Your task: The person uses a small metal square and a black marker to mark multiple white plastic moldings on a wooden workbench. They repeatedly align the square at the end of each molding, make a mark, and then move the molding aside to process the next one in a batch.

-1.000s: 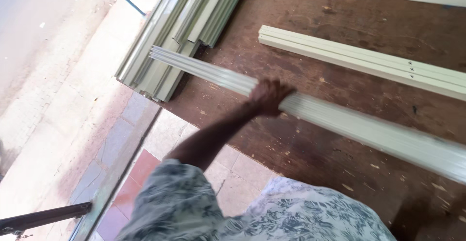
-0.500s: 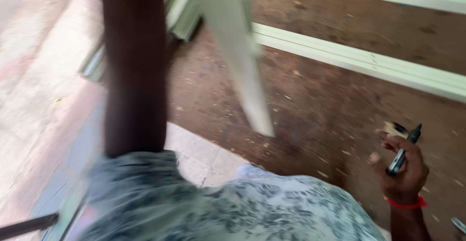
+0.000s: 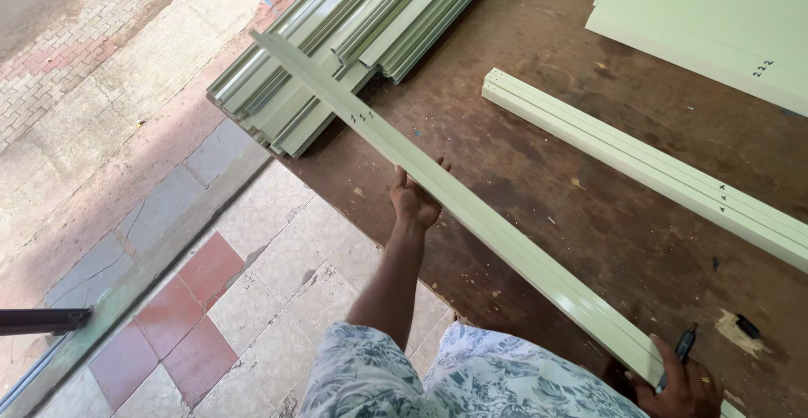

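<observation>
Hands share the load: your left hand (image 3: 414, 201) cups the long pale-green channel (image 3: 471, 207) mid-length, your right hand (image 3: 686, 384) clamps its near end together with a dark pen (image 3: 678, 352); keep it level above the brown tabletop (image 3: 539, 157).

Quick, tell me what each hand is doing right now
Left hand: closed on the long pale green strip, gripping it mid-length.
Right hand: holds the strip's near end, with a dark pen-like tool in its fingers.

Long pale-green metal channel (image 3: 471, 207), slanted, apparently lifted above board.
</observation>
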